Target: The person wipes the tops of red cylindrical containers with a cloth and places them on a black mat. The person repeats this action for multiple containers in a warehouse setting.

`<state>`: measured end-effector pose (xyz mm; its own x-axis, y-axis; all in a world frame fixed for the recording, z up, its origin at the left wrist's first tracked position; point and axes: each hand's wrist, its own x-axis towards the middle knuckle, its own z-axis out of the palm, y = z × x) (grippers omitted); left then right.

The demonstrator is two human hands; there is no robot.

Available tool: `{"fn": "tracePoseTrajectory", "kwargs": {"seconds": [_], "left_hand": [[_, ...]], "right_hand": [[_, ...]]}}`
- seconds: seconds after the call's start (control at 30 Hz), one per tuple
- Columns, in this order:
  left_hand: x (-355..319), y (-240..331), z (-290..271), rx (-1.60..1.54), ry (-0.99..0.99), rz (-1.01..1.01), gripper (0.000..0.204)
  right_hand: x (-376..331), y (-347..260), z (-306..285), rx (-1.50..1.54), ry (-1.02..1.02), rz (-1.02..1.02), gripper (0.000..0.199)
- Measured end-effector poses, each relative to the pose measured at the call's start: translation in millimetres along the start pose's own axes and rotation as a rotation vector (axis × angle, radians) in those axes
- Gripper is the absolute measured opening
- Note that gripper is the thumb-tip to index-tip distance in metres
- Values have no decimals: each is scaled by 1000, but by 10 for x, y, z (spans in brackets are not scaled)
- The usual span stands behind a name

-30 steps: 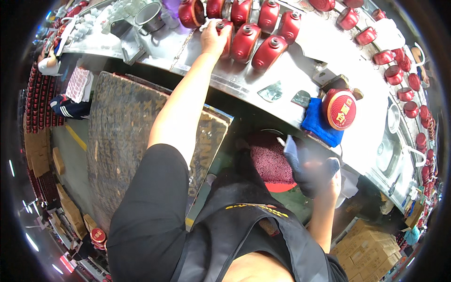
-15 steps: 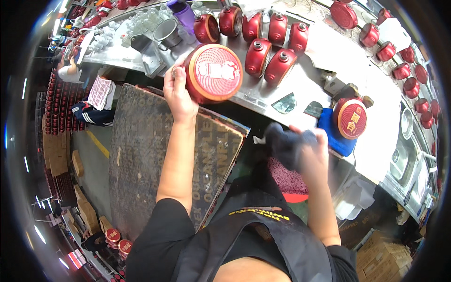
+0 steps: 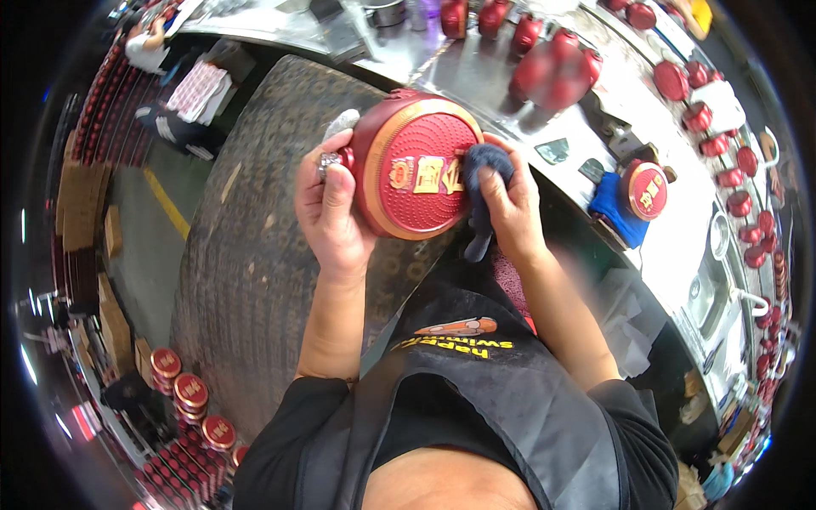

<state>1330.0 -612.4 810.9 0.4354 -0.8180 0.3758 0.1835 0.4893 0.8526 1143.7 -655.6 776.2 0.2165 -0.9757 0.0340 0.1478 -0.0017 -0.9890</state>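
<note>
My left hand (image 3: 333, 217) is closed round the neck of a round, flat red bottle (image 3: 416, 144) with a gold rim and raised gold characters on its face. The bottle is tilted, its neck pointing left and its decorated face up toward me. A dark blue cloth (image 3: 488, 161) is gripped in my right hand (image 3: 520, 204), which presses it against the bottle's right edge. Part of the left fingers is hidden behind the bottle. Another red bottle (image 3: 644, 191) lies on a folded blue cloth (image 3: 614, 208) to the right.
Several red bottles (image 3: 527, 34) stand on the metal table (image 3: 476, 72) ahead, beside a metal pot (image 3: 387, 12). Dark glass-like pieces (image 3: 552, 151) lie near the table edge. A large worn board (image 3: 255, 187) is at left; a sink (image 3: 704, 293) at right. Another person (image 3: 146, 51) is far left.
The held bottle has come nearer to me and now shows its gold-lettered face. My right hand has moved up and brought the cloth onto the bottle's edge. The view has shifted.
</note>
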Motion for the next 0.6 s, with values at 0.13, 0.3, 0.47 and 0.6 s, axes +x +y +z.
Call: {"fn": "tracePoseTrajectory", "kwargs": {"seconds": [0.13,0.3,0.47,0.6], "left_hand": [[-271,425,-383,24,98,90,41],[-614,942,-868,-115,222,47,36],[-1000,1288,-1180,-123,285,78,35],[-1266,1469,-1408,-192,372,67,32]], "right_hand": [[-120,-56,484,219,-113,111,32],[-675,-199,897,-41,-446,-78,59],[-936,-296,1223,-97,-439,38,53],[-1015,-308,1455,58,-405,202,40]]}}
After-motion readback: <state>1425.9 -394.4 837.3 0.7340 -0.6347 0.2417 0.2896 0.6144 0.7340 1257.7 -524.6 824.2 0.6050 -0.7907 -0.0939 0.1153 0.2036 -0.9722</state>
